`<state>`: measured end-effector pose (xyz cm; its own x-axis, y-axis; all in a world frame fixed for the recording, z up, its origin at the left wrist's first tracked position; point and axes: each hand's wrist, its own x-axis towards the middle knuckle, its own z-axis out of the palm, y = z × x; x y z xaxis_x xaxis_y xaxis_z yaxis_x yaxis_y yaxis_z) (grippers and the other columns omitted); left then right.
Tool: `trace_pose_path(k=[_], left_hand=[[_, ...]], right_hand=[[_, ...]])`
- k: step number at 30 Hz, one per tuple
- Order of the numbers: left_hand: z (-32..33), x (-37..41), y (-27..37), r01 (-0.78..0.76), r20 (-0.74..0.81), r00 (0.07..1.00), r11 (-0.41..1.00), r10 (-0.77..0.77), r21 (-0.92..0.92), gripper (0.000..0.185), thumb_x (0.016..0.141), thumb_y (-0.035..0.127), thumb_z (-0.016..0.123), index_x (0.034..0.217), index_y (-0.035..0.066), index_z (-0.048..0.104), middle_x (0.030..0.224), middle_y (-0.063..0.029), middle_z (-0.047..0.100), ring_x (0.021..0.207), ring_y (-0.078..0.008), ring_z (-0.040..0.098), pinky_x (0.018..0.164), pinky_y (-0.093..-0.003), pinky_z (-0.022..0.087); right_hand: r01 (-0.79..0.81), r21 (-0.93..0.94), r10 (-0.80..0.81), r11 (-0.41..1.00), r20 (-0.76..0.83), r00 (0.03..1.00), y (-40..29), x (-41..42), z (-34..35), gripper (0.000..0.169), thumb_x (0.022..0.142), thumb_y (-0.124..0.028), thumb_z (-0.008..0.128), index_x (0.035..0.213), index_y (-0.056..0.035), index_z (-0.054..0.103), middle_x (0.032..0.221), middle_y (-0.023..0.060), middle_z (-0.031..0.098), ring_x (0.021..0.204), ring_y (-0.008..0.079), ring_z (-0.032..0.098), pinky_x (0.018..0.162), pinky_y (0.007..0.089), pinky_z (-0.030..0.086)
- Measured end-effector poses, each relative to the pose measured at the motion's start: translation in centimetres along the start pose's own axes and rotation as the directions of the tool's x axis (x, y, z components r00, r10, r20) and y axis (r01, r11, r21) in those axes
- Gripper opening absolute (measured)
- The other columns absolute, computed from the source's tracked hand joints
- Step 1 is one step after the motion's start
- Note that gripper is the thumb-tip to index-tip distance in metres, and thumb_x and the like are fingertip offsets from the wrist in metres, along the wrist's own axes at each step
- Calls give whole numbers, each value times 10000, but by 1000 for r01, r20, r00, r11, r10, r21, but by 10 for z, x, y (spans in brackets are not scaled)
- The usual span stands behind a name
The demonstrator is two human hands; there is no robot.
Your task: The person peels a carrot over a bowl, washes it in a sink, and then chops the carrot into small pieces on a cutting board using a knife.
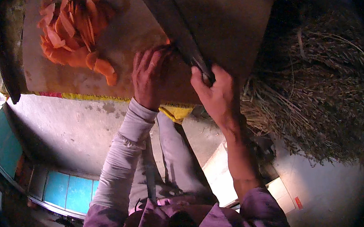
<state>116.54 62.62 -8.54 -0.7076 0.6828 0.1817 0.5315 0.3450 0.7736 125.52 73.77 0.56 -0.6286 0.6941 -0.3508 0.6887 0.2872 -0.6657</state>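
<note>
Toward the top left of the wooden cutting board [121, 27] lies a heap of thin orange carrot slices [72, 35]. Its lower end trails toward the board's near edge. My right hand [216, 93] grips the handle of a large knife [173, 25], whose broad dark blade slants up and left across the board. Curled beside the blade is my left hand [148, 74], its fingertips on a carrot piece [168, 41]. Only a sliver of that piece shows; the fingers and blade hide the rest.
A yellow printed sack [177, 112] sticks out under the board's near edge. Dry brushwood [318, 93] is piled at the right. Blue-green panels [67, 190] line the lower left, by a pale wall [71, 124].
</note>
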Motion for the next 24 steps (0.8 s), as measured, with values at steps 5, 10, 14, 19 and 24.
trace_pose_path(k=[5, 10, 14, 19, 24], left_hand=[[-4, -1, 2, -10, 21, 1000, 1000, 10, 21, 349, 748, 61, 643, 1093, 79, 597, 1107, -91, 596, 1000, -297, 544, 859, -389, 432], [-5, -1, -1, 2, -37, 999, 1000, -3, -17, 319, 753, 65, 645, 1068, 78, 599, 1088, -93, 598, 1002, -301, 540, 867, -389, 425], [-5, -2, -7, -36, 8, 999, 999, 36, 0, 315, 750, 63, 643, 1062, 78, 603, 1081, -92, 601, 990, -305, 540, 861, -385, 427], [-4, -2, -6, -28, 8, 1000, 999, 29, -22, 318, 735, 57, 640, 1051, 78, 610, 1080, -92, 605, 973, -303, 542, 850, -383, 431], [-4, -3, -8, -41, 18, 999, 999, 42, -12, 322, 720, 52, 644, 1039, 75, 613, 1076, -95, 607, 964, -306, 544, 832, -386, 443]], right_hand=[[-113, -63, 117, 992, 60, 991, -4, -23, -27, 218, 838, -203, 667, 869, 12, 643, 633, 57, 587, 560, 119, 515, 524, 282, 426], [-199, -135, 209, 971, 60, 976, -3, -35, -38, 232, 841, -212, 668, 886, 14, 639, 651, 58, 596, 565, 115, 515, 531, 273, 424], [-194, -147, 209, 970, 99, 973, 1, -38, -37, 234, 842, -213, 666, 885, 14, 630, 652, 59, 597, 567, 123, 519, 528, 283, 423], [-128, -132, 146, 983, 137, 980, 7, -40, -29, 242, 852, -222, 645, 881, 16, 615, 654, 101, 592, 562, 157, 530, 531, 305, 430], [-10, -264, 25, 965, 53, 998, -9, -40, -14, 238, 870, -206, 607, 740, -8, 581, 605, 181, 553, 561, 370, 559, 535, 442, 434]])
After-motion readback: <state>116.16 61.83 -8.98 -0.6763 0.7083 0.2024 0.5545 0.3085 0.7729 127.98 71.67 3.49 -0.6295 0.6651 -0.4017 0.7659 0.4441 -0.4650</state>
